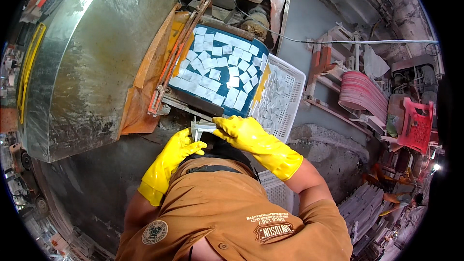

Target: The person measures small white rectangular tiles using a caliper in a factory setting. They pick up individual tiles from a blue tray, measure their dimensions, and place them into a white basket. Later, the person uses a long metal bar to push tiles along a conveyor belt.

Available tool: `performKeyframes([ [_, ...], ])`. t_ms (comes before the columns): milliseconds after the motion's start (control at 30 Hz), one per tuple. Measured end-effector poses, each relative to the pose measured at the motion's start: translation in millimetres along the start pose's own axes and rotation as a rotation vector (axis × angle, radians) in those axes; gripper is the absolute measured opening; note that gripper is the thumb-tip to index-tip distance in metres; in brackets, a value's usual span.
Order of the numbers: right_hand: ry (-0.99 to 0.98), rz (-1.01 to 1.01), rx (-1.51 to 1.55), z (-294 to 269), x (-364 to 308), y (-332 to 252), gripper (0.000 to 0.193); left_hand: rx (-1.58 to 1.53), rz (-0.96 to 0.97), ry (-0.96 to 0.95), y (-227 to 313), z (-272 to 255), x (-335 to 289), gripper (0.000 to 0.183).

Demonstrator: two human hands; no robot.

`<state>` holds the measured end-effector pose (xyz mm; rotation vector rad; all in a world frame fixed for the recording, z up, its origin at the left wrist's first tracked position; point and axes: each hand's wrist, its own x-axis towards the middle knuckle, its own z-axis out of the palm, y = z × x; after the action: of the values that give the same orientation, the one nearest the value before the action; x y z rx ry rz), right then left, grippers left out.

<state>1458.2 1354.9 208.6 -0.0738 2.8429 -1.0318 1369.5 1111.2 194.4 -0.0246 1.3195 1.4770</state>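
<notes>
A metal vernier caliper point(205, 127) is held in front of my waist, over the near edge of the belt. My right hand point(240, 131), in a long yellow rubber glove, is closed around the caliper's beam. My left hand point(181, 146), gloved the same way, has its fingers closed at the caliper's jaws. Whether a small piece sits between the jaws cannot be made out. Just beyond my hands, many flat white tiles point(233, 81) lie on a blue-green belt point(224, 76), some in rows and others scattered at angles.
A white plastic basket point(300, 81) full of white pieces stands right of the belt; another basket point(278, 189) is beside my body. A large metal housing point(96, 67) fills the left. An orange-red frame point(166, 79) flanks the belt. Pink stacked pieces point(362, 92) and a red crate point(416, 123) stand right.
</notes>
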Motion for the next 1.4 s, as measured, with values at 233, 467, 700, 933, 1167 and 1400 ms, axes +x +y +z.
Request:
performKeyframes([
  [233, -0.026, -0.004, 0.021, 1.7, -1.1, -1.5, 0.042, -0.014, 0.009, -0.005, -6.7, -3.8, -2.5, 0.048],
  [467, -0.005, -0.014, -0.017, 3.1, -3.0, -5.1, 0.042, 0.031, -0.008, -0.023, -15.2, -8.4, -4.3, 0.053],
  [700, -0.03, -0.001, 0.045, 4.9, -4.3, -2.9, 0.039, 0.031, -0.024, -0.029, -15.1, -7.5, -5.8, 0.052],
  [933, -0.032, 0.055, 0.132, 21.2, -14.3, 4.6, 0.038, 0.01, -0.044, -0.015, -21.4, -4.9, -0.7, 0.045],
  [1167, -0.064, 0.152, 0.21, 40.3, -28.5, 10.9, 0.041, 0.013, -0.182, -0.023, -35.9, -13.4, 9.0, 0.041],
  [1400, 0.006, 0.244, 0.341, 63.5, -46.9, 24.5, 0.04, 0.058, -0.229, -0.118, -33.8, -15.7, 32.3, 0.036],
])
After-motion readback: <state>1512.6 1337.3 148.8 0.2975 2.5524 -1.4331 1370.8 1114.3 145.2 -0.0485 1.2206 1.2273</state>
